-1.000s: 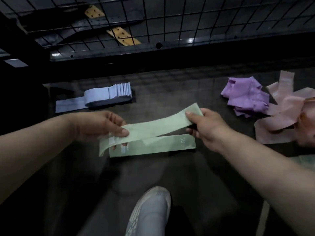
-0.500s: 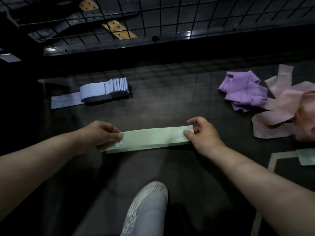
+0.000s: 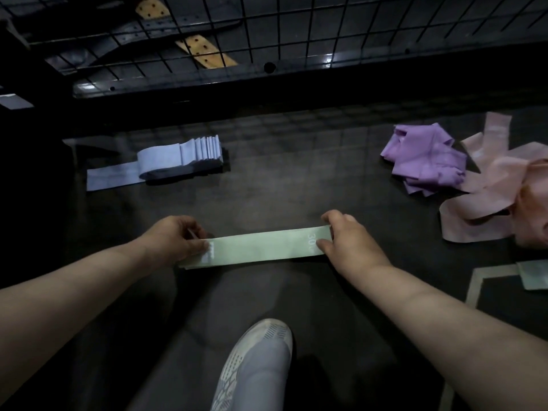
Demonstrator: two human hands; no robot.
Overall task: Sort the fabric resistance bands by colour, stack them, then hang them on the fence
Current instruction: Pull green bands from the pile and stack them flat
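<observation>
Two pale green bands [image 3: 261, 247] lie stacked flat on the dark floor in front of me. My left hand [image 3: 175, 240] pinches the stack's left end. My right hand [image 3: 347, 235] holds its right end, with the thumb on top near the printed "30". A neat stack of blue-grey bands [image 3: 181, 160] sits at the back left. A crumpled heap of purple bands [image 3: 427, 160] and a loose heap of pink bands [image 3: 498, 197] lie at the right. The black wire fence [image 3: 267, 28] runs across the top.
My grey shoe [image 3: 255, 369] points forward at the bottom centre. Another green band [image 3: 533, 277] lies at the right edge, by a pale floor marking [image 3: 477, 280]. A black rail [image 3: 296, 69] with holes forms the fence's base. Perforated tan strips [image 3: 204, 53] lie behind the fence.
The upper green band, held above the lower one a second ago, now lies flat on it. Both hands came down to the floor with it and stay at its ends.
</observation>
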